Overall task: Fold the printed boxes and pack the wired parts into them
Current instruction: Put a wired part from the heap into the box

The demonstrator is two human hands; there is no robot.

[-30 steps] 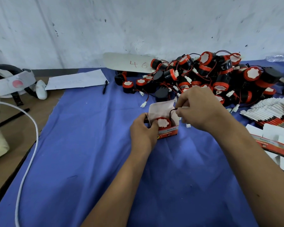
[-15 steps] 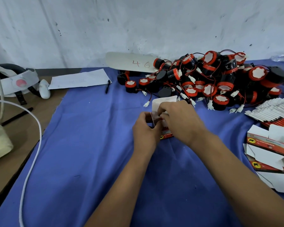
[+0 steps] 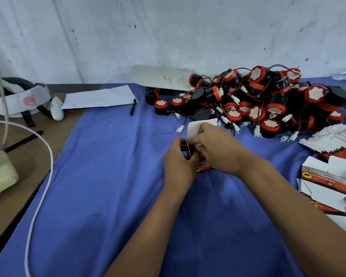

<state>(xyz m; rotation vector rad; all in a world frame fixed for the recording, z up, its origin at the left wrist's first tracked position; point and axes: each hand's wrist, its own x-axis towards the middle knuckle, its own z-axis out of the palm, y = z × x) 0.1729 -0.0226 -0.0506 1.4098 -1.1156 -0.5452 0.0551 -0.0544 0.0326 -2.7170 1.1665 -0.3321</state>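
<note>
- Blue cloth [image 3: 112,196] covers most of a brown table [image 3: 12,212] that stands against a scuffed white wall [image 3: 168,33].
- White cable [image 3: 40,198] curves over the cloth's left edge, nearest the viewer.
- Two bare forearms reach in from the lower edge and meet at the middle of the cloth.
- Left hand [image 3: 179,162], fingers curled, grips the left side of a small printed box [image 3: 203,167] that stands on the cloth.
- Right hand [image 3: 218,148], fingers curled, pinches the box's top from the right; its white flap [image 3: 200,125] stands upright behind the knuckles.
- Box contents are hidden by the hands.
- Folded boxes [image 3: 332,182] with red printed bands and white flaps lie at the right edge.
- Stack of flat box blanks [image 3: 332,138] is fanned out just beyond them.
- Pile of wired parts [image 3: 254,98], black cylinders with red rims, white faces, thin leads and white plugs, lies beyond the hands to the right, reaching the wall.
- Black pen [image 3: 133,106] and a sheet of paper [image 3: 100,98] lie at the far left of the cloth.
- Pale board marked "46" [image 3: 164,78] leans at the wall's foot.
- White head strap [image 3: 22,98] rests on the bare table at far left.
</note>
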